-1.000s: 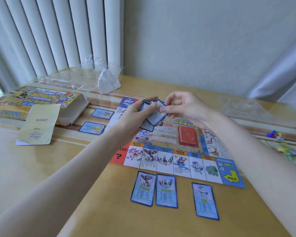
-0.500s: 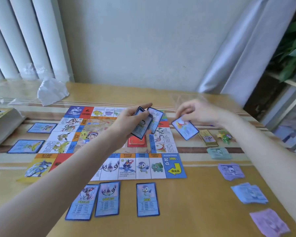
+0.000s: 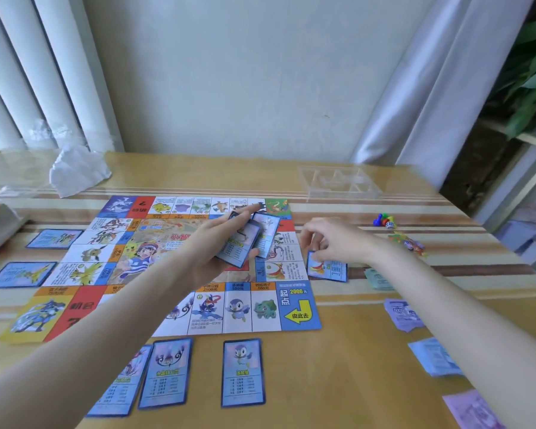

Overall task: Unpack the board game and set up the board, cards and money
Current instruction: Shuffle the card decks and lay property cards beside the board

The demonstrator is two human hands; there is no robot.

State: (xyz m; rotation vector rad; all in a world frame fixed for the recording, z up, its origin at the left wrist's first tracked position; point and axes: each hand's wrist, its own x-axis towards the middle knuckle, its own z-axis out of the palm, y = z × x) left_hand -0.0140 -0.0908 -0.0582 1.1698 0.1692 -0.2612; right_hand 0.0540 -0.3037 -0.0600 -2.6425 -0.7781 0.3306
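1. Head view, the key spot: the right hand point(image 3: 331, 243) is just past the right edge of the board point(image 3: 84, 308), near the board's blue start corner. Its fingers point(image 3: 314, 252) pinch the top of one card point(image 3: 328, 270).

2. That card lies right under the fingers. It is low over the counter point(image 3: 338, 382) or touching it; I cannot tell which. Its long side runs across, left to right, next to the bird square on the board's right edge.

3. The right hand is the nearer hand to that spot. I think the next move is to let the card go flat beside its square.

4. The left hand point(image 3: 217, 246) is over the right half of the board. Its fingers hold the stack of cards point(image 3: 248, 239), fanned a little. More cards come from here.

5. Three cards point(image 3: 243, 373) lie just below the board's bottom edge. Two cards point(image 3: 19, 274) lie just left of the board.

6. Piles of money point(image 3: 404, 314) lie to the right of the board, near the right arm. The small pawns point(image 3: 383, 220) sit further back, right of the board's top corner.

7. What changed: half a second ago the right hand held the card up in the air, tilted. Now the card is down low by the board's edge. The left hand has hardly moved.
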